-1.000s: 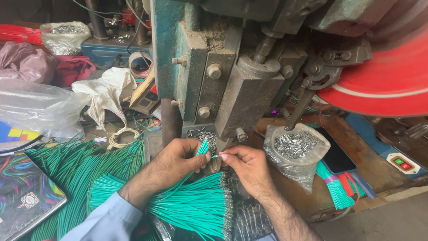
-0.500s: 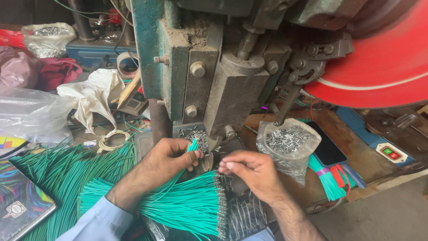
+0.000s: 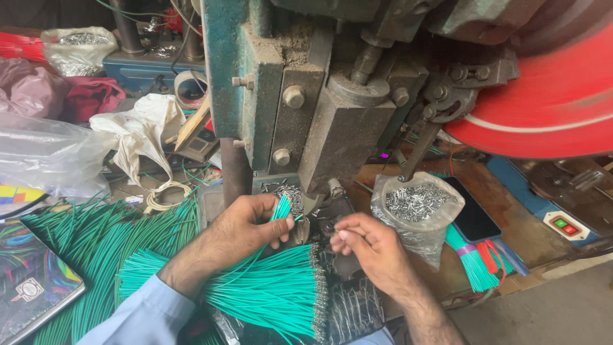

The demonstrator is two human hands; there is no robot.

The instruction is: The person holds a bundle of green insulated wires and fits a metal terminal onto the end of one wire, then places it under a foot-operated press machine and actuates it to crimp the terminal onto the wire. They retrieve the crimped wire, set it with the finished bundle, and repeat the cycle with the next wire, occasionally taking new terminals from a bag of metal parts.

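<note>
Holding a few thin green wires (image 3: 281,207) between thumb and fingers, the left hand (image 3: 246,227) sits right in front of the big grey press machine (image 3: 332,121). The wire ends point up toward the small metal tray (image 3: 288,193) at the foot of the machine, where tiny shiny bits lie. The fingers of the left hand are curled in and pinching those wires.

The right hand (image 3: 370,246) is just beside it, a little lower and to the right. Its fingertips are pressed together as if pinching something tiny, but what it is cannot be told.

Under both hands lies a fat bundle of green wires (image 3: 274,291), fanned out, with small metal tips at the ends on the right side. A blue sleeve (image 3: 143,316) covers the left arm.

More loose green wires (image 3: 96,236) are spread over the bench on the left. A clear bag of small metal pieces (image 3: 418,207) sits to the right of the hands, close to a dark phone (image 3: 476,217). A shorter bunch of green wires (image 3: 469,262) lies below the bag. A large red wheel (image 3: 549,96) fills the top right. A white cloth bag (image 3: 143,131) and a clear plastic bag (image 3: 45,153) lie on the left, well apart from the hands.
</note>
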